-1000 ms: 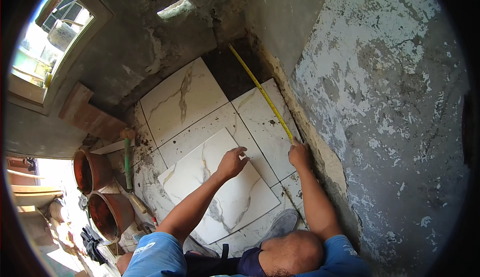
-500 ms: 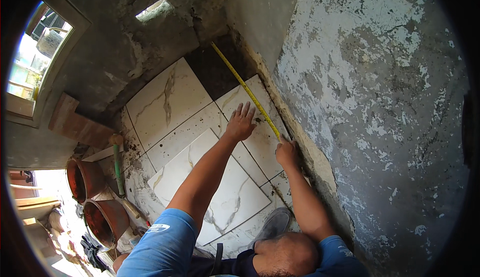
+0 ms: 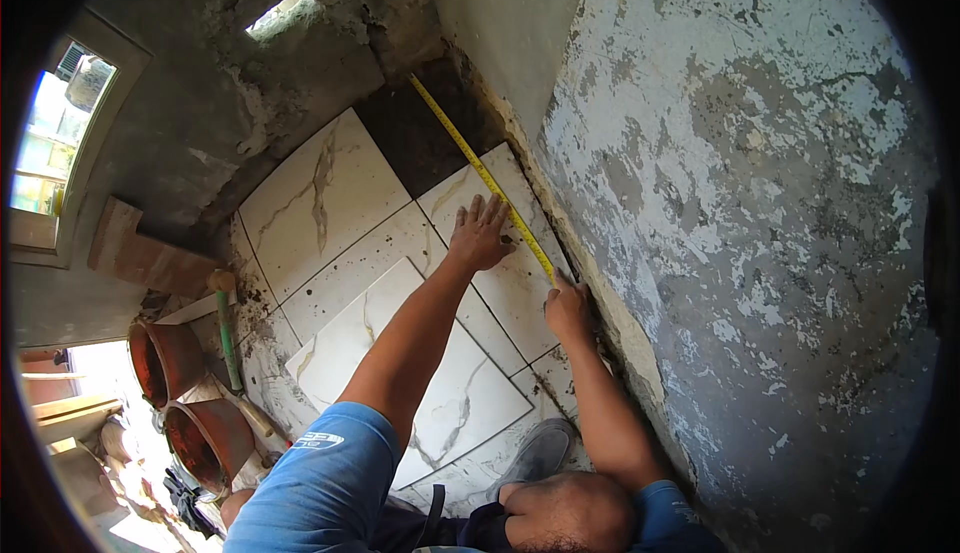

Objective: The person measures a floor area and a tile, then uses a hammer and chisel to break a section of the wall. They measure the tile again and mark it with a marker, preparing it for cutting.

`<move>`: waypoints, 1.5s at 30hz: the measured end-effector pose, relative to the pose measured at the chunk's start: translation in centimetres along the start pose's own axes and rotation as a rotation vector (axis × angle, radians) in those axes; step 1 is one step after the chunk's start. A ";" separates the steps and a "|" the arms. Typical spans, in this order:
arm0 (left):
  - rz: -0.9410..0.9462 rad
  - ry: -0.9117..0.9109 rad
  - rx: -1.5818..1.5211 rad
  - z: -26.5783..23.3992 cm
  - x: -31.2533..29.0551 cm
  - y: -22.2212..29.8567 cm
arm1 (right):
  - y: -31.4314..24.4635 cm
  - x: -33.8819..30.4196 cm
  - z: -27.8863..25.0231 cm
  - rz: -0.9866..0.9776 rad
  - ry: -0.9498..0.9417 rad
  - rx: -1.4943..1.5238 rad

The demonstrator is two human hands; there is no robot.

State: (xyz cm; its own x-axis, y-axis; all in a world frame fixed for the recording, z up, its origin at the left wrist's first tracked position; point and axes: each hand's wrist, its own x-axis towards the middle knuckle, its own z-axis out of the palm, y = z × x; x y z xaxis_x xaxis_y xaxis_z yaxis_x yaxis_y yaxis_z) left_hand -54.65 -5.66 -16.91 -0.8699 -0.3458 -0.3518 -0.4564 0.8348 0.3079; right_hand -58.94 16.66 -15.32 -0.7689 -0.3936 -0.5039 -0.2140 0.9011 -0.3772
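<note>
Left hand (image 3: 480, 241), over the loose tile (image 3: 470, 393) a second ago, now reaches the yellow tape measure (image 3: 452, 131), fingers spread, seemingly steadying the measurement from dark untiled corner (image 3: 400, 143) to right hand (image 3: 567, 313), clenched around the tape's near end.

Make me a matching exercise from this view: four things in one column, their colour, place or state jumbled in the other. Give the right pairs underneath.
Column one
1. Tape
2. Left hand
3. Right hand
4. Hammer

Column two
A. Closed at the tape's near end
B. Green-handled, next to the buckets
C. Yellow, drawn out straight
D. Open, near the middle of the tape

Pairs: 1-C, 2-D, 3-A, 4-B
</note>
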 end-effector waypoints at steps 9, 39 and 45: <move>-0.022 -0.031 0.005 -0.5 0.1 0.6 | 0.6 0.6 0.4 0.004 0.003 -0.020; -0.033 -0.031 -0.015 -0.9 0.3 1.6 | 0.2 -0.3 -0.8 0.018 0.006 -0.032; -0.038 -0.026 -0.009 -0.8 0.4 1.5 | -0.4 -0.5 -1.3 0.024 -0.013 -0.034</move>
State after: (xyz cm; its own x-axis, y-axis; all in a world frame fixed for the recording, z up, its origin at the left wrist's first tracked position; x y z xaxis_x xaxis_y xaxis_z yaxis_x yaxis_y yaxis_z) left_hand -55.85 -4.86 -15.90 -0.8470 -0.3655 -0.3860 -0.4905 0.8173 0.3023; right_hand -59.23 16.73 -13.87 -0.7662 -0.3741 -0.5225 -0.2161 0.9157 -0.3387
